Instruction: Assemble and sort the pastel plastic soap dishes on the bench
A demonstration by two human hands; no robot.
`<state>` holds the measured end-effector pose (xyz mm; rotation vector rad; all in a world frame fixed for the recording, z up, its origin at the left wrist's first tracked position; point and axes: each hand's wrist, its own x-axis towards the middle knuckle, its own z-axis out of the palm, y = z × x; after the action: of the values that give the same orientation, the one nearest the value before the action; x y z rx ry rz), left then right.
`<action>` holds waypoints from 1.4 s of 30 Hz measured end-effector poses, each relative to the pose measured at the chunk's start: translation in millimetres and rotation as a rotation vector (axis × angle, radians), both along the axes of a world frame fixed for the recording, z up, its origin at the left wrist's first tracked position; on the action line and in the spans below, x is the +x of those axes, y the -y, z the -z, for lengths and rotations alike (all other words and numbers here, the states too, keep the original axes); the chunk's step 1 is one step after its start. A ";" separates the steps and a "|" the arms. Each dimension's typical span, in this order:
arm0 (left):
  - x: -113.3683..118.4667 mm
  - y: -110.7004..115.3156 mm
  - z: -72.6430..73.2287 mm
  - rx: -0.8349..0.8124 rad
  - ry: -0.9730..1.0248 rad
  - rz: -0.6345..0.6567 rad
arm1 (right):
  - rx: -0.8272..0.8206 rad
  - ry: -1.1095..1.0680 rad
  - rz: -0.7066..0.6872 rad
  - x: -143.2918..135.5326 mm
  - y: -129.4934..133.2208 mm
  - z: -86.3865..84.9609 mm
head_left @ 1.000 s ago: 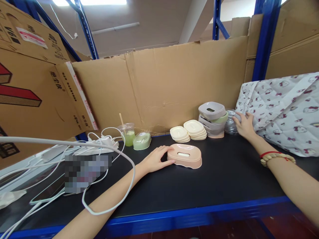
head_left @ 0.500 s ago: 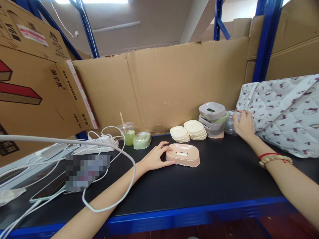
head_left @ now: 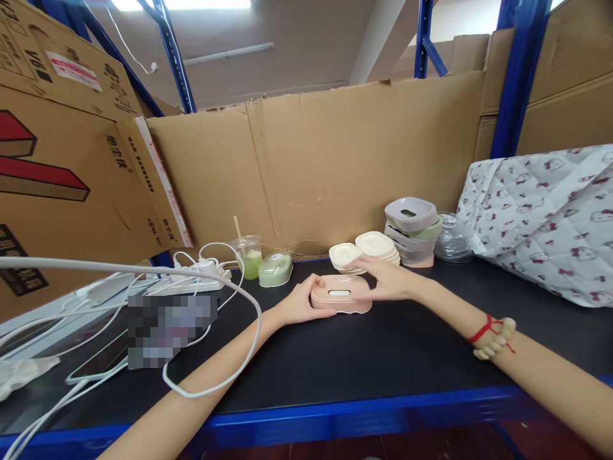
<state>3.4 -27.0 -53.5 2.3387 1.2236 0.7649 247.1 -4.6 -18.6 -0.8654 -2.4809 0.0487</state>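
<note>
2 hands point(head_left: 299, 303) at pink cover point(head_left: 339, 301)

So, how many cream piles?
2: a low cream pile behind the pink piece, partly hidden by the right hand, and a taller cream pile beside the grey and green stack.

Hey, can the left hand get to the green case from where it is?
Probably yes: nothing seems to stand between the left hand and the green case, though it is holding the pink cover.

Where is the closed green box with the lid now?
The green box stands on the left side in the head view, just right of the drink cup.
</note>
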 end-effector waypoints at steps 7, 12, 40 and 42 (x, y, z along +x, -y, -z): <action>-0.4 -3.7 1.3 -0.046 -0.009 -0.020 | -0.271 0.090 -0.047 -7.8 0.4 17.4; -0.6 -3.1 -1.8 -0.148 0.109 0.002 | -0.277 0.078 -0.075 -6.5 -3.4 14.4; 1.9 1.3 -2.8 0.021 -0.197 0.006 | 0.521 -0.205 0.423 14.3 -18.1 1.8; 2.0 0.3 -2.7 0.019 -0.192 -0.002 | 0.557 -0.243 0.535 18.2 -12.9 -9.6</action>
<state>5.3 -27.3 -50.9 2.4739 1.3018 0.5650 265.3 8.4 -9.0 -1.1454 -1.8221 -0.6472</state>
